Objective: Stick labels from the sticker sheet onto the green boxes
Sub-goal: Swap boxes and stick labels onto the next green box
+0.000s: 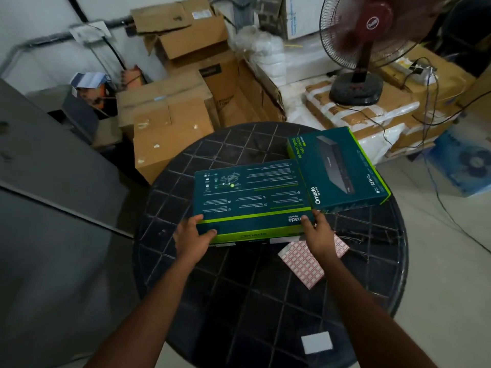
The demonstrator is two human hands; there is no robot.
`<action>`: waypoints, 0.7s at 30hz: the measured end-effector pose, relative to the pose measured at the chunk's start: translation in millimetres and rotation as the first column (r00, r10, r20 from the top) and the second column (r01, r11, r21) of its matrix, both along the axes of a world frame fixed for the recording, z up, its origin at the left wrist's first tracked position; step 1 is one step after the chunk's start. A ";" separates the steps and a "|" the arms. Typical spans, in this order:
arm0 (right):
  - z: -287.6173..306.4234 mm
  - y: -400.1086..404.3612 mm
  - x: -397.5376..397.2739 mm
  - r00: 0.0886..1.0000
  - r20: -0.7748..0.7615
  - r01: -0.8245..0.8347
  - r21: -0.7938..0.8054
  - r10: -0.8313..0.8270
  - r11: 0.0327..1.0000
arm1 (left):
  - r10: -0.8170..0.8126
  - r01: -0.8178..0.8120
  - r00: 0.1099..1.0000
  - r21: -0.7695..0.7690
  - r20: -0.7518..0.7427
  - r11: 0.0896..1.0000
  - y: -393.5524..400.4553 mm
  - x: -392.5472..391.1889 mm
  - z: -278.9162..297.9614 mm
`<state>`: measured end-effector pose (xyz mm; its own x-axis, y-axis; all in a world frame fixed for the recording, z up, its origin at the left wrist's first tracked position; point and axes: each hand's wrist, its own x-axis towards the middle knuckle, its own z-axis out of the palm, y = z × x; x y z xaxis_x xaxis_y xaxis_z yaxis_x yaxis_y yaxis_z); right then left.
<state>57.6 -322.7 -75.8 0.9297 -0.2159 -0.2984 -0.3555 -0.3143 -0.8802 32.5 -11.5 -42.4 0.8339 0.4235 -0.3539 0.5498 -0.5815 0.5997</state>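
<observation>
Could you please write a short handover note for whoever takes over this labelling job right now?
Left hand and right hand each grip a near corner of the nearer green box, printed back up, on the round table.
Second green box lies behind it to the right, overlapping its far right corner.
Sticker sheet lies on the table, partly under the right hand.
Done: no label visible on either box.
Left: peel labels, stick on both boxes.

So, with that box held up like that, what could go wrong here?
Two risks. The near green box, held at its corners by the left hand and right hand, hangs over part of the sticker sheet; set down there, it could crease the labels. The far green box juts past the table's rim, so a nudge might tip it off.
</observation>
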 end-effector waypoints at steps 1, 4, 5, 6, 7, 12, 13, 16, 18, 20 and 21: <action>-2.3 3.4 -0.4 0.999 -0.027 0.020 0.020 -0.019 1.000 | 0.017 -0.019 1.000 -0.076 -0.020 0.997 8.4 0.1 0.2; 8.3 18.2 -3.9 0.995 -0.046 0.097 0.128 -0.092 0.987 | -0.019 0.014 1.000 -0.283 -0.014 0.959 24.4 -5.5 0.0; 15.0 23.0 -6.9 0.990 -0.030 0.139 0.180 -0.136 0.974 | -0.039 0.041 0.999 -0.300 0.012 0.953 29.2 -8.8 0.3; 22.8 28.4 -11.6 0.985 -0.015 0.169 0.239 -0.171 0.956 | -0.045 0.053 0.998 -0.319 0.035 0.946 34.2 -11.6 1.3; 28.0 33.2 -17.0 0.981 -0.022 0.191 0.297 -0.194 0.935 | -0.043 0.057 0.998 -0.329 0.049 0.943 38.5 -14.2 4.9; 56.5 52.5 -47.1 0.970 0.072 0.174 0.461 -0.232 0.870 | 0.021 0.023 0.993 -0.370 0.114 0.929 65.6 -30.7 9.2; 63.9 55.7 -51.9 0.967 0.110 0.149 0.480 -0.228 0.864 | 0.030 0.025 0.990 -0.378 0.140 0.925 68.9 -36.6 17.1; 81.8 61.0 -61.5 0.951 0.270 0.005 0.472 -0.150 0.882 | 0.076 0.039 0.963 -0.415 0.258 0.909 78.5 -49.4 44.5; 91.7 58.0 -63.0 0.924 0.380 -0.066 0.293 -0.052 0.954 | 0.085 0.066 0.932 -0.397 0.353 0.915 82.1 -56.0 61.9; 105.3 49.6 -60.3 0.897 0.440 -0.124 0.143 0.049 0.982 | 0.069 0.103 0.893 -0.350 0.444 0.931 83.1 -62.5 78.7; 111.7 44.3 -57.7 0.890 0.445 -0.162 0.096 0.103 0.982 | 0.044 0.125 0.876 -0.315 0.480 0.941 82.9 -64.9 87.2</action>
<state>-0.1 -278.5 35.9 0.9895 -0.0687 0.1270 0.1105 -0.2063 -0.9722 -32.4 71.4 44.8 0.9484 0.3163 -0.0233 0.1302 -0.3214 0.9379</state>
